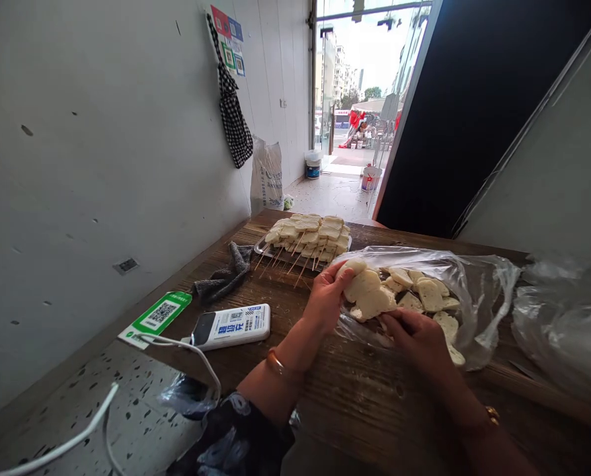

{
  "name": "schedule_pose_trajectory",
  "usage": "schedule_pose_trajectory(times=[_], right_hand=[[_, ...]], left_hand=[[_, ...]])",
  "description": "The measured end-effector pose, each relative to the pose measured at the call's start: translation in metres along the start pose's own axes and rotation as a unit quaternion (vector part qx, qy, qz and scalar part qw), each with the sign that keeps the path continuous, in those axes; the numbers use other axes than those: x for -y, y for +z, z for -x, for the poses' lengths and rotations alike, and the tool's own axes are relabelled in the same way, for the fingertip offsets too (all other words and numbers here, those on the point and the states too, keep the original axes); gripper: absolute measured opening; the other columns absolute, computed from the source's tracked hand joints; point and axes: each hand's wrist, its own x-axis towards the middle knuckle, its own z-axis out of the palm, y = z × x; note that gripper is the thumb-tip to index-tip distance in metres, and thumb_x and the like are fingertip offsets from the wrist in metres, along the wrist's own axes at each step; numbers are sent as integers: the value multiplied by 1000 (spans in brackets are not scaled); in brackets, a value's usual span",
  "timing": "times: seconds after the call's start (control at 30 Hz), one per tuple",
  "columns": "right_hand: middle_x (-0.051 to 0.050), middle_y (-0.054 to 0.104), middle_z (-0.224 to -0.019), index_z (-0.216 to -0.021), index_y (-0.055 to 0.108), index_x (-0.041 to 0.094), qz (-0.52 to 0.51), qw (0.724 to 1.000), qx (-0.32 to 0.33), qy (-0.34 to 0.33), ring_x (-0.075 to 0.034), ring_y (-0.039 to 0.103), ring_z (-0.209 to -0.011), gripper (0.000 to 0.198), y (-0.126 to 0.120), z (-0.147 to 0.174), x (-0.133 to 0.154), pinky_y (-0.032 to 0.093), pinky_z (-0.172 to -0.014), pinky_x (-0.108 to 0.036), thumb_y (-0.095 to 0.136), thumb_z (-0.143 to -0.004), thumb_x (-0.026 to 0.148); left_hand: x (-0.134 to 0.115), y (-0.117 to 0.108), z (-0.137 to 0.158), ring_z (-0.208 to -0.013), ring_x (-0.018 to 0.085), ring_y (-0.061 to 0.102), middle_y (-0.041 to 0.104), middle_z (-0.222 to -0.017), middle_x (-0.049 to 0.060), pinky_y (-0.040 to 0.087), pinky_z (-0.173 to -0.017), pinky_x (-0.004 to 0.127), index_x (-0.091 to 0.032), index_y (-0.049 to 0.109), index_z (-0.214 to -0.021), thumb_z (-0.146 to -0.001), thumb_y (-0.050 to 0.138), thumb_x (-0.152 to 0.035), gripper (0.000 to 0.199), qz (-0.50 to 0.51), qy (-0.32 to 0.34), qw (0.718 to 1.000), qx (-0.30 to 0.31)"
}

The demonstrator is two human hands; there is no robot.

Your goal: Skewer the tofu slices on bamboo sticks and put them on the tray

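In the head view, the left hand [328, 297] grips pale slices [371, 294] between thumb and fingers, above the desk [355, 403] at the near left of the plastic bag [484, 327]. Their long axis slants from upper left to lower right, toward the right hand [419, 337], whose fingertips are drawn narrow at their lower edge; I cannot tell what they pinch. On the tray [261, 249], skewered slices [308, 231] point their sticks [301, 272] toward the person and leftward.

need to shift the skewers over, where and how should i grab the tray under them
Grip the tray by its rim at the left and right ends, probably coming in from both sides at once: bare sticks jut out over its near edge, and piled slices cover its middle.
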Motion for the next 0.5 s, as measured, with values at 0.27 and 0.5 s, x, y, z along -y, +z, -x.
schedule_pose_trajectory(times=[0.27,0.5], right_hand=[[-6,76,-100,-99,76,23,-43,999,28,3,-25,70,-89,29,-2,-1,-10,55,-81,-37,61,-85,43],[-6,74,-109,-103,76,24,-40,999,3,-36,-25,67,-103,27,5,0,-17,51,-93,-41,59,-87,39]], left_hand=[[-11,-11,-8,-71,11,62,73,-82,4,49,-67,22,-12,74,-93,-60,86,-34,41,8,32,998,-49],[-1,-10,-8,-69,12,62,74,-82,5,49,-67,22,-13,75,-87,-57,87,-38,41,6,25,999,-45]])
